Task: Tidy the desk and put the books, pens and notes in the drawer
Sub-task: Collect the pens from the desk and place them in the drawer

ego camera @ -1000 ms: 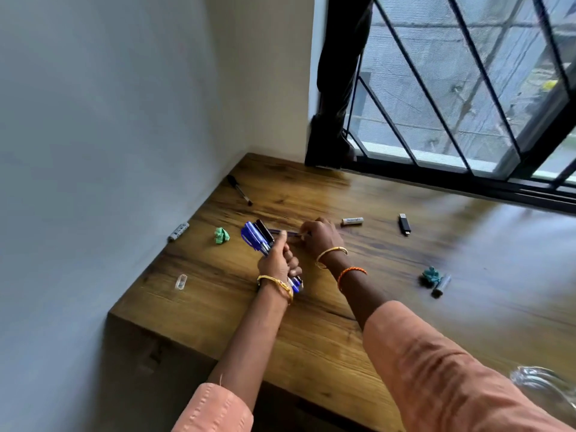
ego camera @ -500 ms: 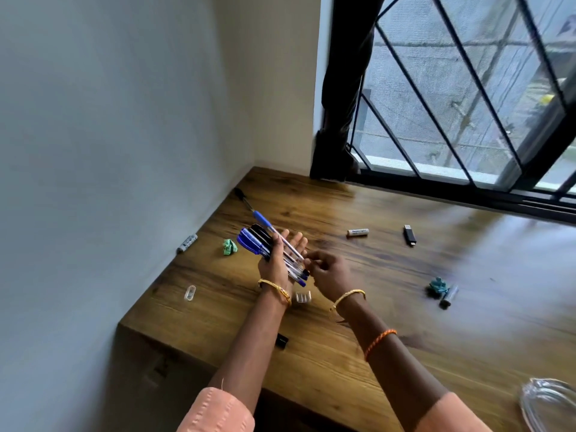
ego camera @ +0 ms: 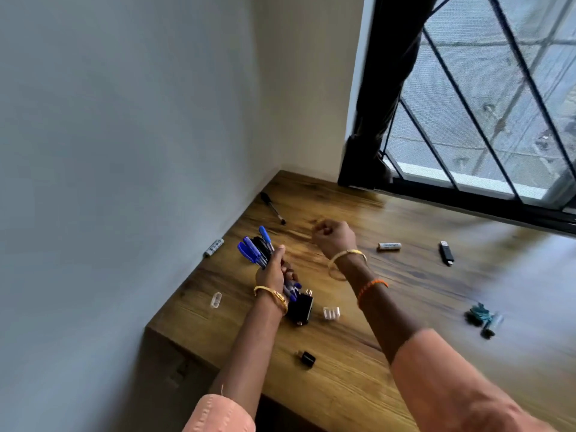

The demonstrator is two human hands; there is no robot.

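- Since half a second ago your right hand [ego camera: 335, 240] has left the bundle and moved up the desk [ego camera: 405, 307] toward the black pen [ego camera: 273, 208].
- That pen lies ahead-left of the fist, slanting toward the corner (right hand nearer).
- Right fingers curled, apparently empty; left hand [ego camera: 272, 271] grips the pen bundle [ego camera: 255, 249].

printing on two batteries [ego camera: 389, 246], too blurred to read
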